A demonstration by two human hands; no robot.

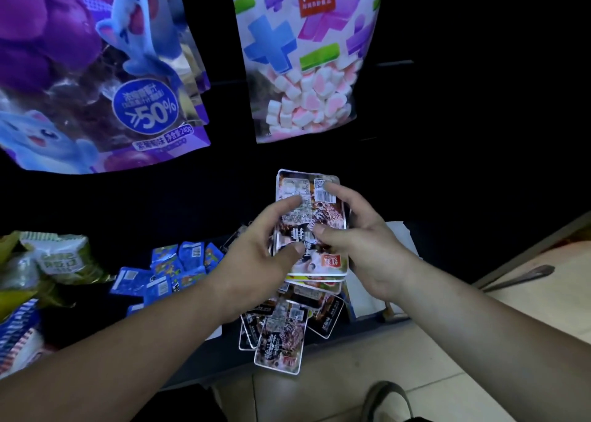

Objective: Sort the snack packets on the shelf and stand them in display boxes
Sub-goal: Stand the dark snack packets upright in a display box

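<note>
Both hands hold one stack of flat, glossy, round-cornered snack packets point(310, 210) at mid-frame. The grip of the left hand point(262, 246) and that of the right hand point(361, 242) are each pinched on it, with at least three white edges showing at its bottom. Below it, about five matching dark packets point(284, 332) lie loose on the shelf point(224, 357). At least eight small blue sachets point(172, 271) sit to the left, beside crinkled green bags point(60, 258). Two shiny pouches hang above: a purple one point(96, 86) and a marshmallow one point(307, 70).
</note>
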